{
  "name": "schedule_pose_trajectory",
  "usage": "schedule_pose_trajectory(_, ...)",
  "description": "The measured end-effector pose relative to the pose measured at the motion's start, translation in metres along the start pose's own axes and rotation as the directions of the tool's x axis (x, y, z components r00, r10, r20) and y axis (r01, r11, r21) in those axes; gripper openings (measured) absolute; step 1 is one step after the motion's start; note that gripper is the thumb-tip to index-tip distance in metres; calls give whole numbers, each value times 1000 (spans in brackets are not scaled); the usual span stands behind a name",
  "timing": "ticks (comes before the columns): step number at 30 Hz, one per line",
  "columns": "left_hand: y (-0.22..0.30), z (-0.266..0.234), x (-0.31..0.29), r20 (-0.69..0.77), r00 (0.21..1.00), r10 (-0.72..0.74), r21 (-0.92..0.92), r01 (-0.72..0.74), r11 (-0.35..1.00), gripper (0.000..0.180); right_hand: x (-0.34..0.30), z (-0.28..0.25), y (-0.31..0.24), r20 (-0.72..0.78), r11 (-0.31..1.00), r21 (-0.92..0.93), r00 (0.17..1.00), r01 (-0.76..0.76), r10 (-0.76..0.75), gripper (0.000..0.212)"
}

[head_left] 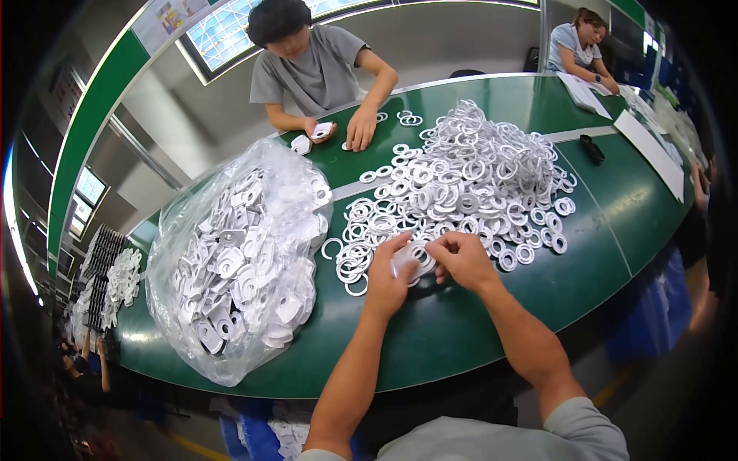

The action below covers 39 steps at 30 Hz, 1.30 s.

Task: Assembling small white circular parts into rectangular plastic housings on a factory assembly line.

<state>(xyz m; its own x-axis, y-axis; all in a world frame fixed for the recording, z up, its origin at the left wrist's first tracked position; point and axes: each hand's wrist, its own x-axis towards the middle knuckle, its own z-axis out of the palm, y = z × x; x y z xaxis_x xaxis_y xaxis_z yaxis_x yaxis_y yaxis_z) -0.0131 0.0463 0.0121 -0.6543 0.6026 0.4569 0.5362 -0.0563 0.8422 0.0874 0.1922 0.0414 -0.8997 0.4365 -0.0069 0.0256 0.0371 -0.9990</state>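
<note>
My left hand (388,278) is closed around a pale, whitish plastic piece (405,266) in front of the ring pile. Beside it, my right hand (463,261) has thumb and fingers pinched together close to that piece. White rings show just behind my fingertips, and I cannot tell whether one of them is in the right hand. The large heap of white plastic rings (492,157) spreads over the green table (461,326) beyond both hands. Left of my hands, a clear plastic bag (184,230) holds many flat white parts with round holes (231,265).
Across the table a co-worker (319,73) handles white parts, with a few loose rings (410,118) nearby. Another person (580,50) sits at the far right by papers (582,94). A small black object (591,149) and a white board (649,156) lie on the right.
</note>
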Motion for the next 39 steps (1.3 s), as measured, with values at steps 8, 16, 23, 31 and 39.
schedule_pose_trajectory(8,11,-19,8,253,853,-457,-842,426,329,40,5,-10,4,41,862,497,995,-101,93,37)
schedule_pose_trajectory(16,-19,-27,14,159,865,-476,-883,340,323,67,1,7,-4,-86,876,-317,909,364,-409,25)
schedule_pose_trajectory(23,-21,-22,18,113,859,-500,-895,306,324,65,18,47,-6,101,570,-755,917,323,-385,61)
schedule_pose_trajectory(31,-25,-24,17,109,867,-486,-904,289,314,66,44,58,-1,92,637,-719,946,279,-310,50)
schedule_pose_trajectory(39,-22,-31,17,93,833,-545,-935,262,241,65,57,70,-23,300,537,-759,930,368,-213,57)
